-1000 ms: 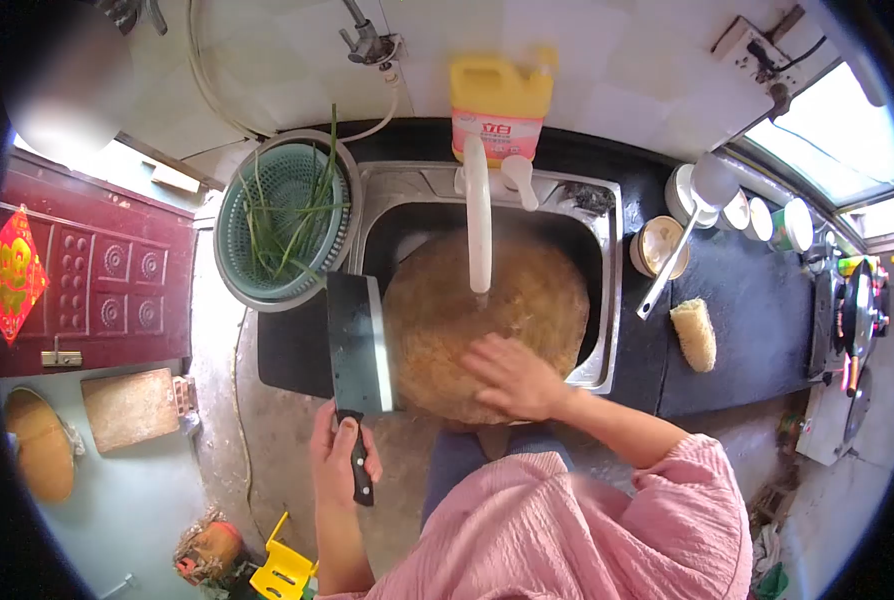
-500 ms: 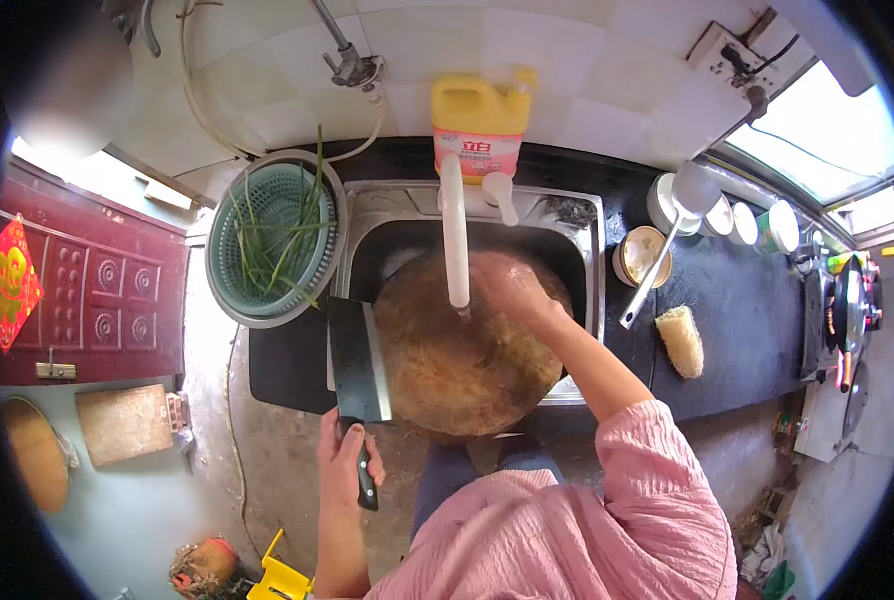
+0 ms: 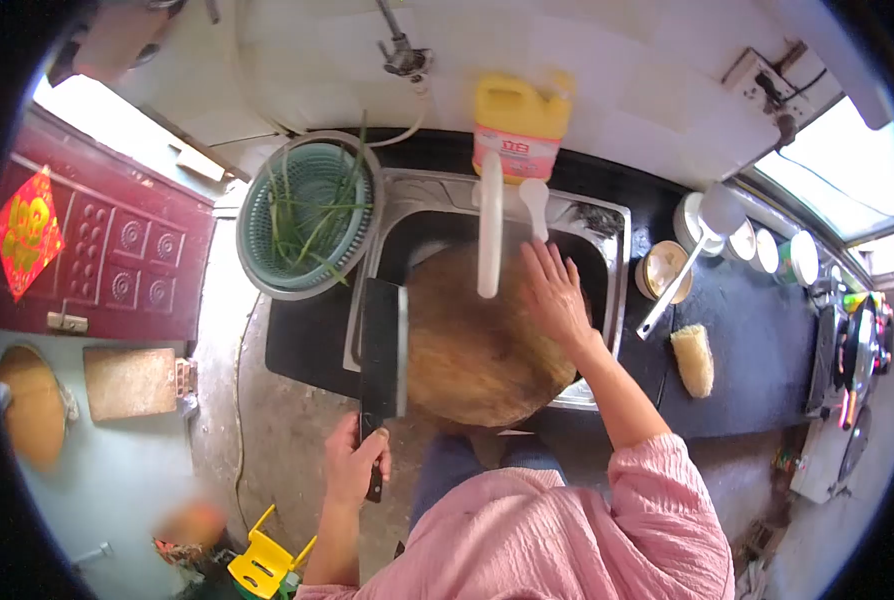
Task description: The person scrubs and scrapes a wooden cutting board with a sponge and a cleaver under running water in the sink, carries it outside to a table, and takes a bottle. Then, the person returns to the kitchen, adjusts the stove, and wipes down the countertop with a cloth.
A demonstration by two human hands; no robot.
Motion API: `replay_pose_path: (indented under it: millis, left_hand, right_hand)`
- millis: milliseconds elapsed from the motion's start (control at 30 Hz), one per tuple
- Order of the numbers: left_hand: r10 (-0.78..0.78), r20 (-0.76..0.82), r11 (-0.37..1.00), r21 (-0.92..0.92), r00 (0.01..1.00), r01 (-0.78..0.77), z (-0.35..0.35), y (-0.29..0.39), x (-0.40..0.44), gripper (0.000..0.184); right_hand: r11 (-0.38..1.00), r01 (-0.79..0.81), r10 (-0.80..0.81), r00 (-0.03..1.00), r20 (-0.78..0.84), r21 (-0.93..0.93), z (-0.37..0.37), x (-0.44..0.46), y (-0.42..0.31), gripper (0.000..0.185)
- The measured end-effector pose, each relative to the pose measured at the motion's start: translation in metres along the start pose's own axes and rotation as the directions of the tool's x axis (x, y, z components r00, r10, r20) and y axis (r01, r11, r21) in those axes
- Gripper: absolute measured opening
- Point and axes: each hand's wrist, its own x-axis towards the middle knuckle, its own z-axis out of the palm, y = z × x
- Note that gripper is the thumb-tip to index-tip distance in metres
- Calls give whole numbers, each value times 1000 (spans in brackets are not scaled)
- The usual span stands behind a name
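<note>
My left hand (image 3: 355, 462) is wrapped round the dark handle of a cleaver (image 3: 383, 345). Its broad blade points away from me, beside the left edge of a round wooden chopping board (image 3: 477, 350). The wet-looking board rests over the sink (image 3: 619, 290) and covers much of the basin. My right hand (image 3: 559, 300) is open above the board's right side, fingers stretched toward the white tap lever (image 3: 534, 205); whether they touch it I cannot tell. A white tap spout (image 3: 490, 235) reaches over the board, left of that hand.
A green basket (image 3: 257, 215) with green stalks (image 3: 302, 235) stands left of the sink. Behind the tap is a yellow detergent jug (image 3: 517, 135). On the right counter are bowls (image 3: 664, 270), a ladle (image 3: 682, 270) and a loofah (image 3: 694, 360). A yellow stool (image 3: 262, 565) stands lower left.
My right hand has moved from the board behind the spout to its right, and its fingers now stretch toward the tap lever. My left hand still grips the cleaver. The whole view has shifted.
</note>
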Motion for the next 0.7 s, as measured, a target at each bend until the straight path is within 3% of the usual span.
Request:
replay_pose_path:
  millis: [67,100,133,167,200,233,333,367,400,433,467,500,567,600,633,700]
  left_hand:
    - [-78,70,952,-292,995,95,0,1,0,30]
    - [-10,-14,999,-50,1000,9,4,6,-3,31]
    - [73,-76,978,202,994,-56,11,13,-6,33]
    - [166,-118,890,445,979,-97,14,18,-8,35]
    - [609,8,564,698,793,-441,4,-11,6,42]
    - [585,-30,561,737,810,-378,-2,-23,14,44]
    - [532,-114,507,836,839,-208,-17,-54,32,48]
    - [556,-143,474,864,819,-171,-23,-69,41,48]
    - [581,-165,441,887,797,-139,-28,-84,52,48]
    - [609,-188,410,906,771,-104,-32,-94,66,47]
    - [600,-199,405,911,775,-79,-35,-101,80,47]
    - [590,-215,400,915,778,-49,-39,-107,92,46]
    - [596,-232,389,921,768,-24,-43,-117,113,44]
    - [612,-234,386,922,755,-27,-43,-119,122,42]
    - [629,-241,384,923,739,-26,-44,-121,131,41]
    - [600,-249,413,910,760,-27,-42,-117,139,41]
  right_hand:
    - [997,73,-73,997,3,35,5,-26,11,53]
    - [991,123,-123,992,1,47,17,-42,20,44]
    - [986,-106,95,992,84,130,9,-55,13,31]
    - [924,-332,299,937,183,192,-1,-67,5,19]
    - [920,-311,281,948,151,237,7,-87,13,14]
    - [915,-287,263,957,121,283,13,-99,23,9]
    - [837,-338,368,930,13,431,5,-113,21,8]
    - [752,-464,457,879,137,469,6,-120,27,13]
    - [784,-405,453,892,12,471,7,-122,24,19]
    - [819,-342,436,893,-113,461,8,-125,22,25]
    - [784,-409,472,881,-21,467,14,-133,28,42]
    - [767,-479,547,836,-43,427,29,-141,32,57]
    - [410,-563,693,704,156,717,59,-148,48,72]
    - [228,-687,756,572,319,690,52,-145,43,79]
    - [229,-682,758,572,312,694,50,-141,39,80]
    - [-15,-674,723,503,474,738,67,-139,48,79]
